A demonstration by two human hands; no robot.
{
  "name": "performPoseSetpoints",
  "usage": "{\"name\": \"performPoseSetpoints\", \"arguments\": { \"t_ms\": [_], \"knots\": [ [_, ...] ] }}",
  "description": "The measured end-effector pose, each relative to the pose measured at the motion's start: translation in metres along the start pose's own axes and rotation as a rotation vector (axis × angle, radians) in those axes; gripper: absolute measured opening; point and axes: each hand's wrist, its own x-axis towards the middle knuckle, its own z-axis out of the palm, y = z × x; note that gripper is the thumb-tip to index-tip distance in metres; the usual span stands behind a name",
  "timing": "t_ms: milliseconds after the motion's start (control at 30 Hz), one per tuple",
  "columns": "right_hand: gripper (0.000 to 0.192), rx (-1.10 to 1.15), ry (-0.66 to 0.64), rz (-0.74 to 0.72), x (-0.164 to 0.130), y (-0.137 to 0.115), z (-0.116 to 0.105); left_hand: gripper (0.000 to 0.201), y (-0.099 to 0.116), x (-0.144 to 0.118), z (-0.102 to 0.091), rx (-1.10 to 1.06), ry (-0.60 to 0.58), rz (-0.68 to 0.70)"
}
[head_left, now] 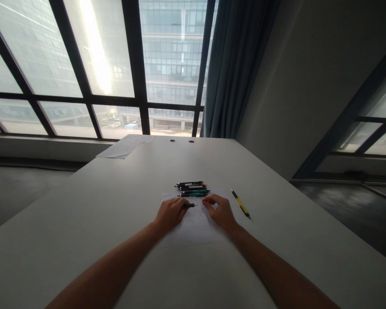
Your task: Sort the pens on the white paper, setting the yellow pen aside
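Observation:
My left hand (169, 213) is closed around a dark pen (189, 205), whose thin end points right over a sheet of paper (191, 234). Facing it across a small gap, my right hand (222, 213) has thumb and forefinger pinched together. Something tiny and dark seems to sit at those fingertips, too small to name. Just beyond both hands, several pens (193, 187) lie side by side, some black and some with green barrels. To the right of my right hand rests a yellow and black pen (241, 204), slanted on the table.
The long white table (131, 193) reaches to the windows. Loose printed sheets (124, 148) lie at its far left corner. Two round cable holes are near the far edge. A blue curtain (227, 68) hangs behind, beside a grey wall.

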Motion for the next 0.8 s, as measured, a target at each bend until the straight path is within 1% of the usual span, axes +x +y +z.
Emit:
{"name": "performPoseSetpoints", "arguments": {
  "t_ms": [67, 200, 300, 467, 533, 633, 700, 800],
  "knots": [
    [0.010, -0.128, -0.038, -0.025, 0.002, 0.006, -0.007, 0.012, 0.000, 0.000, 0.001, 0.004, -0.007, -0.023],
    [0.016, -0.428, -0.217, -0.045, 0.005, 0.013, -0.017, 0.011, -0.001, 0.000, 0.002, 0.023, -0.029, -0.057],
    [0.017, -0.532, -0.297, -0.020, 0.005, 0.013, -0.018, 0.011, 0.000, 0.000, 0.001, 0.037, -0.044, -0.072],
    [0.022, -0.522, -0.327, 0.010, 0.006, 0.013, -0.018, 0.012, 0.001, 0.000, 0.001, 0.042, -0.053, -0.079],
    [0.025, -0.526, -0.300, -0.019, 0.006, 0.013, -0.020, 0.012, 0.001, 0.001, 0.001, 0.039, -0.050, -0.078],
    [0.030, -0.512, -0.222, -0.080, 0.005, 0.010, -0.020, 0.011, 0.001, 0.001, 0.001, 0.029, -0.045, -0.077],
    [0.025, -0.441, -0.183, -0.119, 0.003, 0.006, -0.016, 0.010, 0.001, 0.001, 0.001, 0.014, -0.041, -0.068],
    [0.016, -0.285, -0.168, -0.164, -0.001, -0.004, -0.005, 0.008, 0.000, 0.000, 0.001, -0.019, -0.042, -0.020]
  ]
}}
